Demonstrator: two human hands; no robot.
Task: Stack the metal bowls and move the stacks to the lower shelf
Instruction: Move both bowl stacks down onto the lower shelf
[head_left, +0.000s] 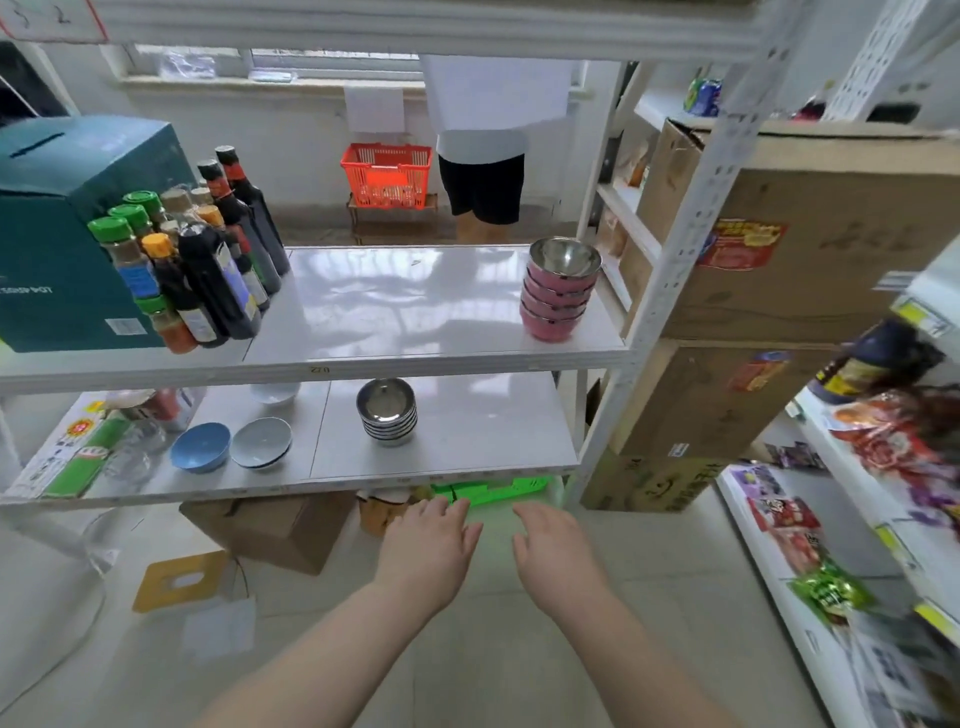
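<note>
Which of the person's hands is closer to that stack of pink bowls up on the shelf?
The right hand. It hangs open almost straight below the stack of pink bowls, well under the shelf. The left hand, also open, hangs equally low but farther to the left.

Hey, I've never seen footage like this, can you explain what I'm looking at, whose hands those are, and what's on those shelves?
This is one picture from a camera worn on a person's head, looking forward and down. The left hand and right hand are the wearer's own, both open, with nothing in their grip. Ahead stands a white shelf unit. A pink stack of metal bowls sits on the upper shelf; a silver stack of metal bowls sits on the lower shelf, with a blue bowl and a grey bowl to its left. Sauce bottles crowd the upper left.
</note>
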